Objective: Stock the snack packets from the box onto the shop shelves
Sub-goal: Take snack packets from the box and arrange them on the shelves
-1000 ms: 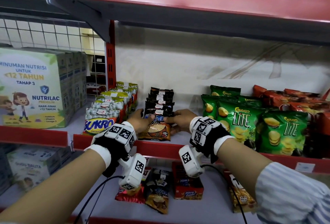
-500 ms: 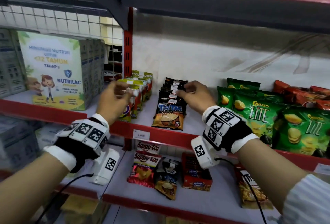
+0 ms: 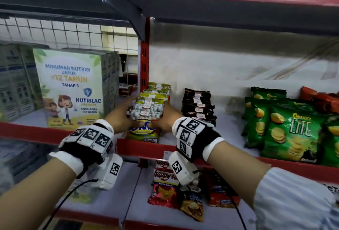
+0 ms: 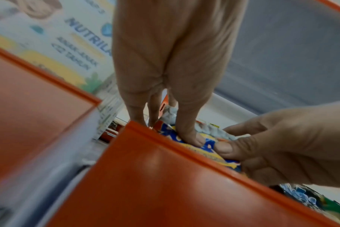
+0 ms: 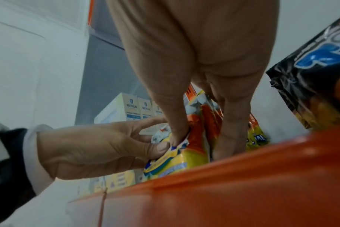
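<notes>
Thumbs together on peanut packet — wrist views only; head view hand-blocked.

Moved both hands off the black packets over to the peanut packet row. My left hand and right hand now squeeze its front packets from either side, thumbs on front face.

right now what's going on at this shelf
A person is stocking a shop shelf. Both hands are on the row of Sukro peanut packets: the left hand holds its left side, the right hand its right side, thumbs pressed on the front packet. The row stands at the shelf's front edge, between the Nutrilac boxes and a row of black snack packets. Green Chitato Lite bags stand further right.
</notes>
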The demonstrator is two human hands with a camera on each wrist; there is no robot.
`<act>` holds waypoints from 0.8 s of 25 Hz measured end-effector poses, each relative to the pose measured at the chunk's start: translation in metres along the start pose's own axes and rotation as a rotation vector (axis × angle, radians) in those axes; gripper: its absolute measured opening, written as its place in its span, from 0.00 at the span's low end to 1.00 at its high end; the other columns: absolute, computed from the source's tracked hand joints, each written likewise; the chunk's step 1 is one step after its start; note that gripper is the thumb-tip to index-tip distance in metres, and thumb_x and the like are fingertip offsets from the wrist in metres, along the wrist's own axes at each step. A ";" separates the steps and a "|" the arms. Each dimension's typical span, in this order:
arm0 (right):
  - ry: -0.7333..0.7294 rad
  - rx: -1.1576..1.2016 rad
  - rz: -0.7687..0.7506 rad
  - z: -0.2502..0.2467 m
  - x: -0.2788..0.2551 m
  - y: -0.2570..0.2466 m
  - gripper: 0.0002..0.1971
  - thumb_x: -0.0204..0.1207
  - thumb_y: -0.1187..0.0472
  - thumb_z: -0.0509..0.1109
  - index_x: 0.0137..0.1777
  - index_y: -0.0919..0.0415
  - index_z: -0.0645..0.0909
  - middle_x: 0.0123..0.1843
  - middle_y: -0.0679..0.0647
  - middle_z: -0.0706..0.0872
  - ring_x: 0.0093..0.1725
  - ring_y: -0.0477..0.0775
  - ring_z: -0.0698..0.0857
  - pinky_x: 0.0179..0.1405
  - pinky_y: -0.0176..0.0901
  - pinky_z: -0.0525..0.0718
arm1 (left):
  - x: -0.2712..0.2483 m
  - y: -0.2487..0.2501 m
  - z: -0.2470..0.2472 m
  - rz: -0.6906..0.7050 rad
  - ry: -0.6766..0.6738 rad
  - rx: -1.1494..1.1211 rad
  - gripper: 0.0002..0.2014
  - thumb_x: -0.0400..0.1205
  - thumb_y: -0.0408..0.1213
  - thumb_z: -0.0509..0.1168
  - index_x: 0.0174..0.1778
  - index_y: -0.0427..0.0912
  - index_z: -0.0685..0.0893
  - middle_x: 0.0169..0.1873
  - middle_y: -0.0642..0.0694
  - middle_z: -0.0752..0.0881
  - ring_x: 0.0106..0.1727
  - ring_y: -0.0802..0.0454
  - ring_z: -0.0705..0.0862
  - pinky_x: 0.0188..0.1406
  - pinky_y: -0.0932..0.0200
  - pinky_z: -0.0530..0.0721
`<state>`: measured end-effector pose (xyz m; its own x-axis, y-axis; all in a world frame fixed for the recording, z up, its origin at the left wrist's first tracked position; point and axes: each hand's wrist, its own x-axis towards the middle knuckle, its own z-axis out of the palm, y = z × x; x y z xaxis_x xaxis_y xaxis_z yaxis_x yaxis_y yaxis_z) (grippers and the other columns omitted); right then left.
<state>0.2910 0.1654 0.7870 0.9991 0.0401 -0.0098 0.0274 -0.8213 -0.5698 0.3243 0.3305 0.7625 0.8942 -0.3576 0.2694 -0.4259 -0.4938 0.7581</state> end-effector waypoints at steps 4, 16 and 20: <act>0.037 -0.013 0.096 -0.005 0.014 -0.004 0.45 0.69 0.55 0.79 0.79 0.66 0.56 0.72 0.62 0.76 0.66 0.63 0.80 0.59 0.48 0.83 | 0.020 -0.008 0.004 0.028 -0.015 -0.092 0.49 0.68 0.23 0.77 0.81 0.42 0.58 0.74 0.42 0.73 0.67 0.48 0.78 0.66 0.54 0.77; 0.009 0.219 0.155 -0.004 0.010 -0.003 0.34 0.68 0.60 0.80 0.73 0.62 0.70 0.67 0.61 0.81 0.61 0.61 0.84 0.54 0.59 0.88 | 0.022 -0.005 0.007 0.040 -0.094 -0.217 0.51 0.68 0.19 0.76 0.81 0.42 0.54 0.58 0.62 0.77 0.54 0.68 0.82 0.42 0.85 0.76; 0.070 0.232 0.162 -0.021 -0.009 0.001 0.45 0.68 0.54 0.79 0.80 0.60 0.57 0.75 0.59 0.71 0.59 0.58 0.81 0.44 0.49 0.89 | 0.024 0.012 0.008 0.013 0.040 -0.207 0.51 0.71 0.28 0.76 0.83 0.48 0.51 0.77 0.45 0.68 0.75 0.46 0.71 0.74 0.51 0.71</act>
<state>0.2829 0.1521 0.8033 0.9898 -0.1271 -0.0641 -0.1327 -0.6610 -0.7385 0.3394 0.3095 0.7736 0.8952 -0.3290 0.3005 -0.4039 -0.3144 0.8590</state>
